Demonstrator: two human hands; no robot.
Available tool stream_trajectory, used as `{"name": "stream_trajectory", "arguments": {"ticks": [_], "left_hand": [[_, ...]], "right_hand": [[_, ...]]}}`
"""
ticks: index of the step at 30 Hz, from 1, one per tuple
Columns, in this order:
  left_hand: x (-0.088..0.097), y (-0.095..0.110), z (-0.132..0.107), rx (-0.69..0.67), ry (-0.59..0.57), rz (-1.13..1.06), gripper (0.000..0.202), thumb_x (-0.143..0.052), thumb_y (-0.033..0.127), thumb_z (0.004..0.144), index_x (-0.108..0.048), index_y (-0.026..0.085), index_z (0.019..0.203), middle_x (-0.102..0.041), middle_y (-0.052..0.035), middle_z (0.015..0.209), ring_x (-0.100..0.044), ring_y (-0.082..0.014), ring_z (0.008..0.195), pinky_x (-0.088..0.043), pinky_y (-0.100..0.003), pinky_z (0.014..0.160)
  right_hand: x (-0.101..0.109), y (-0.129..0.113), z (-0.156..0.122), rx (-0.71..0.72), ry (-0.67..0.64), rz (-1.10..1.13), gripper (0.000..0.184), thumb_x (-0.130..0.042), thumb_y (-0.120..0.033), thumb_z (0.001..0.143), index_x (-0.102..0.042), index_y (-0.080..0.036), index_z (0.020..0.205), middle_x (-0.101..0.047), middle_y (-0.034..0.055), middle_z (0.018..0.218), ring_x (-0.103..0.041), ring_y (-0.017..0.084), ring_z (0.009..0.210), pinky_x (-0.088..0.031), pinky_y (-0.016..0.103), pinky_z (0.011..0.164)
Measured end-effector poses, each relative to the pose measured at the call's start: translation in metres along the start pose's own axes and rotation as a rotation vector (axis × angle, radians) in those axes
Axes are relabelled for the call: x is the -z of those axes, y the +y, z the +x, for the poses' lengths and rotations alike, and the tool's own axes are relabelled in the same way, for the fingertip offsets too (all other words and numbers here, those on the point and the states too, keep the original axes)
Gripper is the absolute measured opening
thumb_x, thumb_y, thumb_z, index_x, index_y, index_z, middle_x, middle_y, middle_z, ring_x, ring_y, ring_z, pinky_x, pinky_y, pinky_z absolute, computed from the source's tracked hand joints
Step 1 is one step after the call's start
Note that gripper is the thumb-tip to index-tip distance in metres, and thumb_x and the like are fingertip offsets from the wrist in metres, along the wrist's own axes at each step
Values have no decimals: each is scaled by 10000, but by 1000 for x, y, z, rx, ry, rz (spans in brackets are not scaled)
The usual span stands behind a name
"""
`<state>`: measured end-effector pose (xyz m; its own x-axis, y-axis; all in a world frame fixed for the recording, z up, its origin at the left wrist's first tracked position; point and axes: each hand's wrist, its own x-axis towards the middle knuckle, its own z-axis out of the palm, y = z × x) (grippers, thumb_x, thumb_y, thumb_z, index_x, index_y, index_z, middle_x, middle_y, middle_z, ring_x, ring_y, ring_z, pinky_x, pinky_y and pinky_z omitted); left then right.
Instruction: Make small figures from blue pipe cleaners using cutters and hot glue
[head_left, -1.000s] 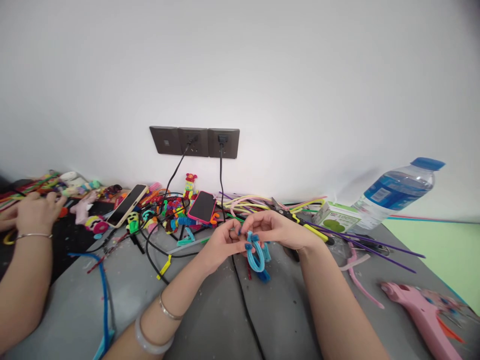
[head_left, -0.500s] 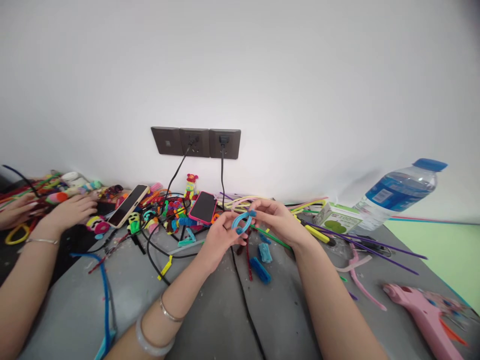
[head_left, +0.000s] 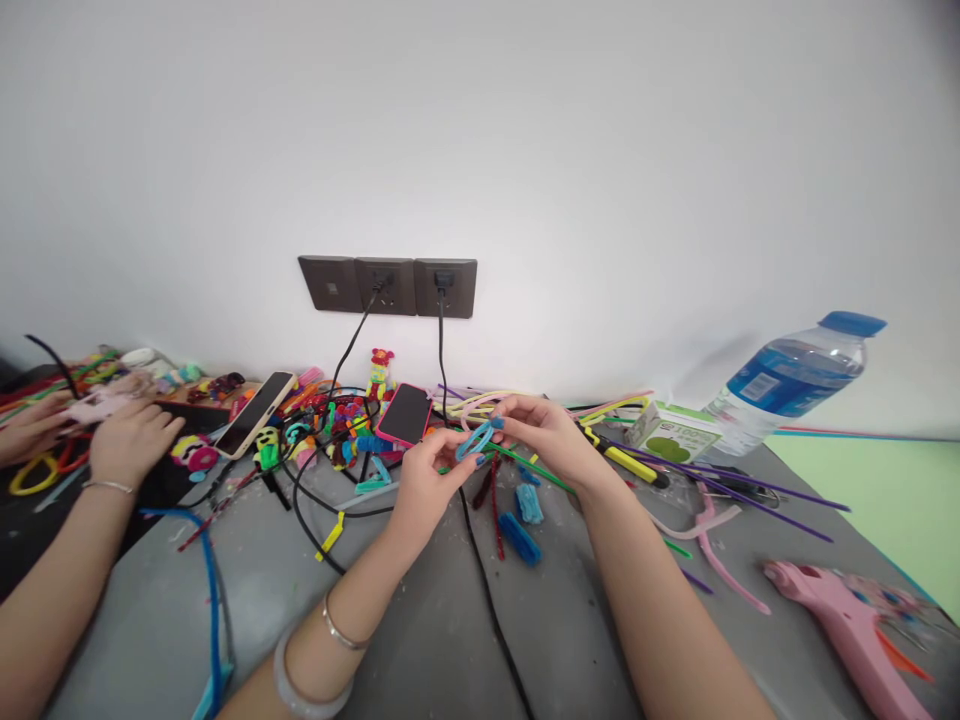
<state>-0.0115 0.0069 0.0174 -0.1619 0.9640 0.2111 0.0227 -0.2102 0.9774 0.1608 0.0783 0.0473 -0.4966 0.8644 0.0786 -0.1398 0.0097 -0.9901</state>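
Above the grey table, a light blue pipe cleaner (head_left: 474,440) bent into a narrow loop is pinched between my two hands. My left hand (head_left: 431,480) grips its lower left end with thumb and fingers. At the upper right end, my right hand (head_left: 541,432) holds it between thumb and fingertips. Beneath them on the table lie a dark blue pipe cleaner bundle (head_left: 520,538) and a lighter blue one (head_left: 529,504). A dark red pipe cleaner (head_left: 498,515) lies just left of these. Some of the fingers hide parts of the loop.
A pink glue gun (head_left: 832,610) lies at the right, with a water bottle (head_left: 795,375) and a green-white box (head_left: 673,432) behind. Black cables (head_left: 491,610) cross the table. A phone (head_left: 406,412) lies among colourful pieces. Another person's hand (head_left: 131,450) works at the left.
The blue loop has turned and become narrower between my hands, and my left hand has shifted slightly left. The person at the left now holds a pale pink piece.
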Motion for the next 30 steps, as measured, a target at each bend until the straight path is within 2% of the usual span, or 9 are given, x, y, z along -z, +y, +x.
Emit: {"name": "stream_trajectory", "arguments": {"ticks": [6, 10, 13, 16, 20, 23, 26, 30], "left_hand": [[6, -4, 2, -157, -27, 237, 64, -727, 185, 747, -747, 179, 807, -690, -16, 753, -572, -131, 621, -436, -230, 610], [8, -4, 2, -236, -40, 311, 74, -679, 223, 796, -737, 176, 789, -661, -9, 712, -569, -130, 625, -442, -238, 622], [8, -4, 2, -246, -20, 314, 87, -672, 225, 804, -740, 174, 789, -666, -20, 730, -587, -135, 649, -457, -245, 637], [7, -6, 4, -159, 18, 175, 105, -690, 230, 784, -748, 171, 850, -694, -43, 815, -627, -149, 700, -492, -249, 639], [4, -7, 6, 47, 26, -206, 248, -775, 282, 726, -733, 173, 946, -730, -63, 926, -664, -159, 778, -539, -256, 678], [0, -5, 6, 138, 50, -422, 335, -854, 288, 650, -726, 170, 935, -736, -60, 937, -666, -153, 806, -546, -241, 679], [-3, -2, 5, 176, 16, -497, 387, -892, 305, 608, -745, 161, 936, -741, -66, 918, -668, -148, 786, -551, -238, 675], [-4, -2, 3, 167, -21, -506, 348, -895, 326, 611, -763, 158, 886, -743, -57, 851, -672, -141, 710, -560, -257, 668]], "right_hand": [[1, -1, -1, 16, 13, -39, 346, -830, -466, 690, -675, -177, 798, -687, 4, 723, -610, 122, 630, -505, 261, 639], [3, -2, -2, 20, 10, -54, 319, -823, -446, 705, -677, -180, 806, -691, 7, 754, -618, 127, 661, -512, 266, 659], [3, -2, -2, 16, -4, -58, 308, -819, -434, 710, -671, -179, 800, -676, 1, 736, -617, 128, 661, -510, 269, 658], [3, -1, -1, -2, -16, -64, 296, -809, -417, 723, -647, -180, 794, -665, -5, 718, -619, 128, 662, -507, 271, 662], [3, 1, -1, -17, -21, -63, 289, -812, -378, 720, -601, -185, 767, -659, -13, 713, -630, 127, 677, -505, 262, 656], [3, 3, -1, -7, -52, -64, 275, -809, -355, 728, -595, -183, 754, -669, -2, 735, -644, 134, 696, -511, 264, 656], [-1, 3, -2, -9, -112, -32, 268, -803, -351, 745, -593, -185, 765, -684, 9, 752, -654, 137, 695, -515, 264, 642], [-8, 2, -2, -45, -172, 3, 287, -810, -368, 749, -585, -194, 794, -688, 5, 730, -665, 140, 696, -520, 260, 631]]}}
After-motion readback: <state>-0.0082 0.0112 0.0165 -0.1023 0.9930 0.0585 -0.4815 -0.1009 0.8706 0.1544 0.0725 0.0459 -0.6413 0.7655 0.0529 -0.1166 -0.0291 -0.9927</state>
